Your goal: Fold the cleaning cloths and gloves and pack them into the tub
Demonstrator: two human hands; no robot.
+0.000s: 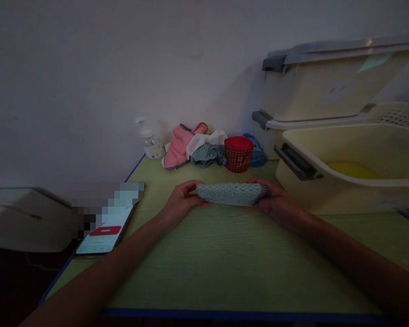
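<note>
A light blue-green textured cloth [229,194], folded into a flat bundle with a dark checked edge at its right end, is held level over the table [204,263]. My left hand [184,197] pinches its left end between thumb and fingers. At the other end, my right hand [276,200] grips the checked edge, with some fingertips hidden behind the cloth. Beyond the hands lie a crumpled pink cloth [179,147] and a crumpled teal cloth [204,155]. A red patterned round container [238,154] stands beside them.
A clear pump bottle [152,144] stands at the back left near the wall. On the left edge lies a phone [105,231] with its screen lit. To the right, an open cream bin [327,195] holds something yellow [352,170]; a lidded storage box [313,91] rises behind it.
</note>
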